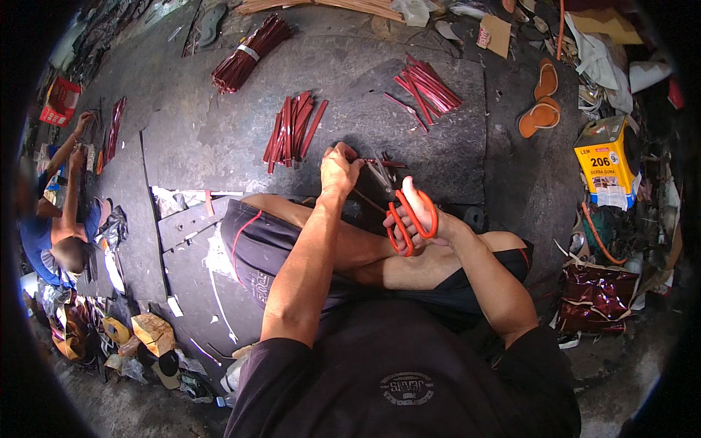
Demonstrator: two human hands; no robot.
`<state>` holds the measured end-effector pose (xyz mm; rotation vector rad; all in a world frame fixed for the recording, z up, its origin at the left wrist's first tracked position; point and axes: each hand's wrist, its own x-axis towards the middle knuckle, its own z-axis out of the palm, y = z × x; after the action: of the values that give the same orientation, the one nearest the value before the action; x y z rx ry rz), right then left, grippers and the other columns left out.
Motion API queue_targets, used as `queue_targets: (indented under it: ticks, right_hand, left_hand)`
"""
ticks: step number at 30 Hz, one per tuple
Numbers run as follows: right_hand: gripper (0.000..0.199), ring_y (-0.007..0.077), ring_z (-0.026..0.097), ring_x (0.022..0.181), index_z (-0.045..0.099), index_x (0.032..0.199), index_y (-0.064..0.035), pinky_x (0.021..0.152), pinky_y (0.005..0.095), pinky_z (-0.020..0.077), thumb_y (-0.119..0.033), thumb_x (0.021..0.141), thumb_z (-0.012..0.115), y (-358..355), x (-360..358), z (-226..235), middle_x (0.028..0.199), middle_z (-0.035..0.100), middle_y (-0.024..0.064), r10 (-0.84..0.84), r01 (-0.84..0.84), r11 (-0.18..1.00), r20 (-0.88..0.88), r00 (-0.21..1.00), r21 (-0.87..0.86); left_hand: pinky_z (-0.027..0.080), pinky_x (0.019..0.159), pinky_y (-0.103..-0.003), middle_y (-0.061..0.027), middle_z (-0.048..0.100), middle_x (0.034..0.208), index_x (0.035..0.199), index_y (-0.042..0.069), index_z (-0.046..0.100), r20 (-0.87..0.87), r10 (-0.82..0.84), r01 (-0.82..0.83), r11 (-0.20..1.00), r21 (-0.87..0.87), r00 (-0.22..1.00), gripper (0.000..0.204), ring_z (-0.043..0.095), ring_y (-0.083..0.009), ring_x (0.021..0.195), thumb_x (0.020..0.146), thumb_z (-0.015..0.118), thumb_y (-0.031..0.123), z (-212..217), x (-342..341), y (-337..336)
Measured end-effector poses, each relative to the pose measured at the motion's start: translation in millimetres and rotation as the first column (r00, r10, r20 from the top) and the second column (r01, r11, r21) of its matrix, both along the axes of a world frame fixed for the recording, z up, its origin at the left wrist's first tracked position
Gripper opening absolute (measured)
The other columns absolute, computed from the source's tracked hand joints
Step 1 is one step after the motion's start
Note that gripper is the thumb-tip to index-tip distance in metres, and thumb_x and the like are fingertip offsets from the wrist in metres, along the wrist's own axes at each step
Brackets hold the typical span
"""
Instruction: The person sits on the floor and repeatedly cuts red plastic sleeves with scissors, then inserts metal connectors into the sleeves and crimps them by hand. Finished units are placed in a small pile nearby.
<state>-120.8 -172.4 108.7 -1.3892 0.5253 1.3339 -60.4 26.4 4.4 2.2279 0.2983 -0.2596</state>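
My left hand [339, 174] is closed, its fingertips pinching a shiny dark red strip [393, 164] that sticks out to the right. My right hand [426, 220] grips a pair of scissors [402, 228] with large orange handles. The grey blades point up and left, at the strip close beside my left fingers. Whether they touch the strip I cannot tell. Just beyond my left hand lies a loose pile of red strips [290, 133]. Farther right is a second pile of red strips [431, 86]. A bundle of longer red strips [252, 55], tied with a pale band, rests at the far left.
Dark boards [350, 80] cover the floor ahead of my crossed legs. Orange sandals [540, 117] and a yellow can [604, 157] stand to the right, near a folded dark red shiny sheet [595, 292]. At left another person [62, 219] reaches out beside more red strips [115, 130].
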Motion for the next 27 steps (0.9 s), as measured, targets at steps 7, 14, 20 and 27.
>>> queue_targets:
  ticks: [7,14,20,27]
  right_hand:
    - [0.119,0.0280,0.067,0.064,0.056,0.111,0.0082,0.062,0.0376,0.0583,-0.094,0.072,0.011,1.5,-0.1,-3.2,0.074,0.060,0.0133,-0.015,0.015,1.000,-0.011,1.000,-0.006]
    - [0.117,0.0281,0.066,0.063,0.057,0.110,0.0077,0.063,0.0388,0.0584,-0.094,0.072,0.013,2.1,-0.3,-2.5,0.072,0.059,0.0135,-0.030,0.031,1.000,-0.007,1.000,0.006]
    - [0.116,0.0267,0.066,0.064,0.057,0.109,0.0075,0.063,0.0391,0.0585,-0.094,0.072,0.015,1.2,0.3,-3.9,0.072,0.059,0.0132,-0.024,0.024,1.000,-0.001,1.000,-0.003]
    - [0.116,0.0252,0.064,0.064,0.057,0.111,0.0074,0.064,0.0398,0.0589,-0.094,0.072,0.016,1.0,0.4,-5.3,0.073,0.058,0.0129,-0.028,0.029,1.000,-0.012,1.000,0.010]
  left_hand:
    - [0.049,0.091,-0.042,-0.0202,0.064,0.104,0.098,0.005,0.066,-0.001,-0.003,0.003,1.000,0.018,1.000,0.032,0.062,-0.0354,0.103,0.075,0.078,0.023,2.8,0.0,-0.6]
    - [0.049,0.090,-0.041,-0.0171,0.064,0.097,0.095,0.004,0.065,0.028,0.021,-0.021,1.000,0.007,0.999,0.028,0.061,-0.0335,0.100,0.074,0.079,0.017,1.7,-1.0,-1.8]
    - [0.049,0.090,-0.041,-0.0176,0.064,0.097,0.094,0.004,0.065,0.009,0.031,-0.031,0.999,-0.013,0.999,0.027,0.062,-0.0340,0.099,0.074,0.078,0.016,1.6,-0.7,-1.9]
    - [0.050,0.089,-0.041,-0.0174,0.064,0.097,0.094,0.004,0.066,0.028,0.034,-0.035,0.999,0.010,0.999,0.026,0.063,-0.0338,0.097,0.073,0.078,0.016,3.0,-1.1,-3.0]
